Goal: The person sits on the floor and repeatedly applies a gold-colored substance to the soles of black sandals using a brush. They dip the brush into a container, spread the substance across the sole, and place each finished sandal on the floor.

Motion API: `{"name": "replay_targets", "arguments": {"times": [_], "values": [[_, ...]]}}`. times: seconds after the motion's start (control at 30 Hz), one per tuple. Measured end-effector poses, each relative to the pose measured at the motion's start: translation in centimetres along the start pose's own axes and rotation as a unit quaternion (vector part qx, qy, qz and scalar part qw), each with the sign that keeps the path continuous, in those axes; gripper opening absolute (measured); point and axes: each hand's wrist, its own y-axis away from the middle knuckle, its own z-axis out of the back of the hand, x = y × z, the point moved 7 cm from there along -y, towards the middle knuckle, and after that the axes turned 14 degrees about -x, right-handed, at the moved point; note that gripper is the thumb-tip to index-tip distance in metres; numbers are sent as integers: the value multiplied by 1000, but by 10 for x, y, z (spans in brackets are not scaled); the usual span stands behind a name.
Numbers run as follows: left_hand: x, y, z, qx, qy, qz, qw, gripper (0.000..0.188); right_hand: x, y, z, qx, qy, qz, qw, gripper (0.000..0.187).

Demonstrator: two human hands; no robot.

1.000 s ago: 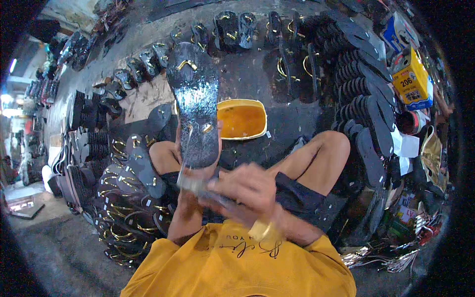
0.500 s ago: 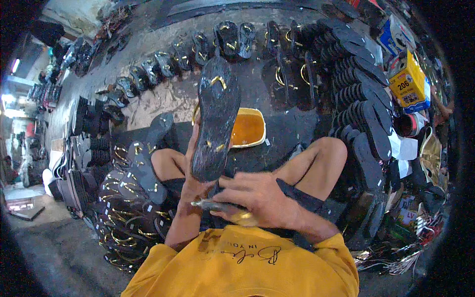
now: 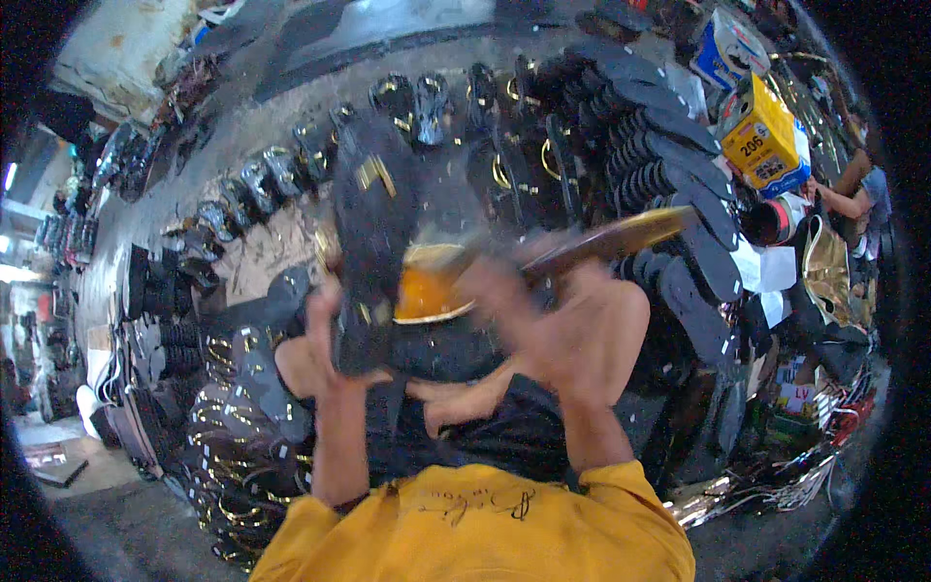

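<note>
A dark flip-flop (image 3: 373, 228) stands tilted up in front of me, gold strap pieces showing on it, smeared by motion. My left hand (image 3: 335, 325) is wrapped round its near left edge. Out to the right, my right hand (image 3: 529, 320) is strongly blurred. From it a long flat brown-and-yellow tool (image 3: 621, 238) points right; its kind does not show. Between the hands sits a pale-rimmed tub (image 3: 441, 317) with orange contents, partly hidden by the flip-flop and my right hand.
Dark flip-flops (image 3: 257, 184) stand in an arc beyond the tub. Stacked dark soles (image 3: 669, 165) line the right, beside a yellow-and-blue box (image 3: 761, 141). Piled flip-flops with gold straps (image 3: 242, 456) lie at my left. Another person (image 3: 853, 199) is at the far right.
My right hand has swung forward and away from my lap, its tool now pointing right. The flip-flop in my left hand has shifted left. The whole view has shifted slightly.
</note>
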Motion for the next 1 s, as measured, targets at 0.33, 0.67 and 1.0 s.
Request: {"name": "replay_targets", "arguments": {"times": [0.33,0.67,1.0], "values": [[157,-270,4,-66,-95,184,976,25,-231,-57,44,-304,-95,-200,927,36],[108,-204,3,-10,-479,-68,875,25,-249,-61,31,-324,-34,-311,893,73],[-391,39,318,-387,-799,-276,368,24,-151,-51,25,-126,281,179,934,39]]}}
